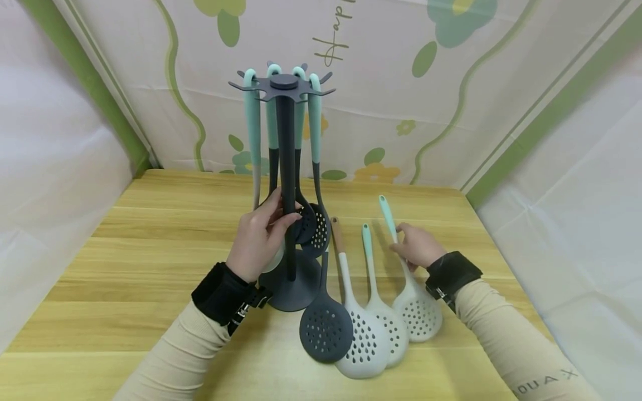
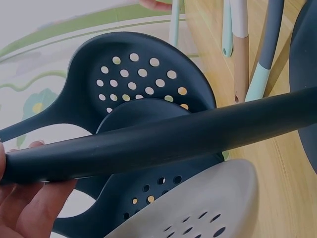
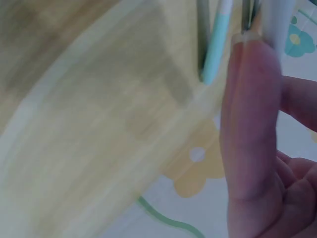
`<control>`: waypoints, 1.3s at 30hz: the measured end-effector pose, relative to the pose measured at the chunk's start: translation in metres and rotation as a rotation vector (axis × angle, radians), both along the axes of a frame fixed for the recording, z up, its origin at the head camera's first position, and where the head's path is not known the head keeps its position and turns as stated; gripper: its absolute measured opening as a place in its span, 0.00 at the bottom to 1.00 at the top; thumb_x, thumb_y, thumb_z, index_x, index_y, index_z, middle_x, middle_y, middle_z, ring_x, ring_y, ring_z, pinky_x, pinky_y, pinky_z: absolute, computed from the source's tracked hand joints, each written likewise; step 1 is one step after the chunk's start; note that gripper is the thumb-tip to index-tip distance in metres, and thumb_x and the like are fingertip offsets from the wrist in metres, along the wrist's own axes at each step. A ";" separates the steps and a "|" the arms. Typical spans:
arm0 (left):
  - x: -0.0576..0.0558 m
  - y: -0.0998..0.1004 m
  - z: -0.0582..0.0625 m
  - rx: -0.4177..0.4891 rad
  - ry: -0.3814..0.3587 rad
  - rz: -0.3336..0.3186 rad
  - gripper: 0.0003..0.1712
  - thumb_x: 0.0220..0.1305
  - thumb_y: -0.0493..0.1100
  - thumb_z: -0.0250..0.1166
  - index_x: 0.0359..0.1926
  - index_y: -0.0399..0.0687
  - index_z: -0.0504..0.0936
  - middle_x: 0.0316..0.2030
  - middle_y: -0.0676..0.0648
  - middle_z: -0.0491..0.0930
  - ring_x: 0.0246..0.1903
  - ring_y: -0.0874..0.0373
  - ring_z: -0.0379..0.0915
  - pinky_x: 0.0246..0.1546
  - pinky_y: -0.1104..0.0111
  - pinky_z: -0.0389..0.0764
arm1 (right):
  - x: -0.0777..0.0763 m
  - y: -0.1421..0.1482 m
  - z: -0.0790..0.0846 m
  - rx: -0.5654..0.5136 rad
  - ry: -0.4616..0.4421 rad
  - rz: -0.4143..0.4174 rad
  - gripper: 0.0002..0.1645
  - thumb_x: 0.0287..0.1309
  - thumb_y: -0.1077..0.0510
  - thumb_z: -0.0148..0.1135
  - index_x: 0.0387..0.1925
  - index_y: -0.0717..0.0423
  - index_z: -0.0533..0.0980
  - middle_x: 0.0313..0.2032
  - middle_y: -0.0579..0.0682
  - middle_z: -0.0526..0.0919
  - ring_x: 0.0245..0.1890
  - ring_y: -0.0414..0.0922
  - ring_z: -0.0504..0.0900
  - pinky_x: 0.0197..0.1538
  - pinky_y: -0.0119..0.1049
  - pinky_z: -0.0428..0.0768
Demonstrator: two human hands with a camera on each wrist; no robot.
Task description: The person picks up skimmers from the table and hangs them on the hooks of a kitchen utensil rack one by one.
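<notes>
- Skimmer (image 1: 418, 316): white, mint-handled, right end of the row; your right hand (image 1: 419, 246) pinches its shaft.
- Three more skimmers (image 1: 362, 341) lie just left, heads overlapping.
- Your left hand (image 1: 257, 236) grips the stand (image 1: 286, 156) by its pole; mint-handled utensils (image 1: 314, 131) hang from its hooks.
- Beneath: wooden table (image 1: 165, 250).

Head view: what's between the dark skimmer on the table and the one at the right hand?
A white, brown-handled skimmer, then a white, mint-handled skimmer; both show in the head view.
</notes>
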State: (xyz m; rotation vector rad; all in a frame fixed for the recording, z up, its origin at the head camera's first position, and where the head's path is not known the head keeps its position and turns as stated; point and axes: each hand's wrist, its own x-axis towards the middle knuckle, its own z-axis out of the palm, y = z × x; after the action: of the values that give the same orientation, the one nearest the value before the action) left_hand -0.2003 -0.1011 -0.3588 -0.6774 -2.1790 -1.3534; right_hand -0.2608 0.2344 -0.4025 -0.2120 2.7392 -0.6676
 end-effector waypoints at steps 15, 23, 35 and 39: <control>0.000 0.000 0.000 0.002 0.001 0.013 0.19 0.66 0.33 0.64 0.56 0.30 0.75 0.43 0.37 0.84 0.48 0.45 0.85 0.44 0.60 0.87 | 0.008 -0.017 0.019 -0.005 0.138 0.050 0.32 0.68 0.56 0.60 0.67 0.66 0.63 0.22 0.52 0.79 0.14 0.42 0.76 0.19 0.32 0.78; 0.000 0.000 0.000 0.002 0.011 0.012 0.19 0.66 0.33 0.64 0.56 0.30 0.75 0.43 0.37 0.84 0.46 0.46 0.85 0.43 0.60 0.87 | 0.012 -0.025 0.025 0.005 0.209 0.063 0.31 0.67 0.54 0.61 0.66 0.63 0.66 0.23 0.51 0.80 0.17 0.41 0.75 0.20 0.32 0.76; 0.000 0.001 0.000 0.001 0.003 0.017 0.19 0.66 0.33 0.64 0.56 0.30 0.75 0.43 0.37 0.84 0.47 0.46 0.85 0.44 0.60 0.87 | 0.018 -0.032 0.029 0.020 0.352 0.111 0.29 0.67 0.53 0.62 0.65 0.61 0.68 0.24 0.49 0.79 0.18 0.41 0.71 0.22 0.32 0.72; 0.000 0.001 0.000 0.000 -0.001 0.017 0.19 0.66 0.33 0.64 0.56 0.30 0.75 0.43 0.37 0.84 0.47 0.45 0.85 0.44 0.60 0.87 | 0.020 -0.035 0.032 0.006 0.377 0.122 0.29 0.68 0.54 0.61 0.65 0.60 0.67 0.25 0.49 0.80 0.17 0.40 0.70 0.22 0.32 0.71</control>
State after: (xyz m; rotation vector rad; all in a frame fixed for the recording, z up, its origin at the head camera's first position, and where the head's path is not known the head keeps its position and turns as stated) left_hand -0.2000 -0.1003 -0.3585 -0.6567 -2.1810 -1.3452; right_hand -0.2408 0.1998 -0.3703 -0.5502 3.0501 -0.6404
